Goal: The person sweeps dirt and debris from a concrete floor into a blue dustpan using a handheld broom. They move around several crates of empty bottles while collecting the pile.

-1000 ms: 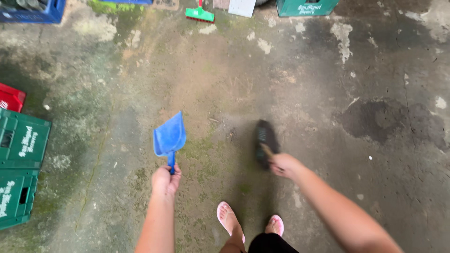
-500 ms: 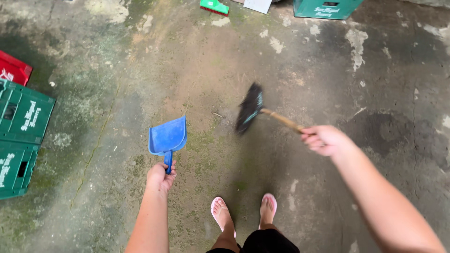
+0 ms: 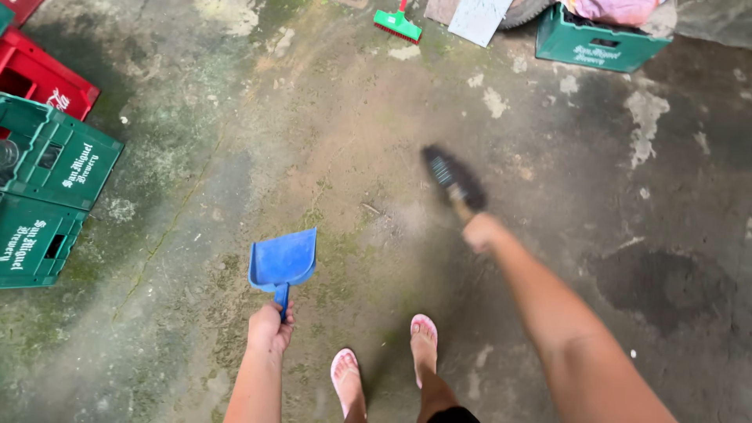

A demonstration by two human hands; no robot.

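Clearly blurred, the black hand broom (image 3: pixel 453 178) meets concrete.

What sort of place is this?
Probably an outdoor yard or storage area: stained, mossy concrete floor, stacked green crates, and a green push broom lying near another crate.

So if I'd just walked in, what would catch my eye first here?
Probably the blue dustpan, held by its handle in the left hand low over the stained floor. Next the dark brush, blurred, gripped by the right hand at the middle of the view. Then the green crates stacked at the left edge, with a red crate behind them.
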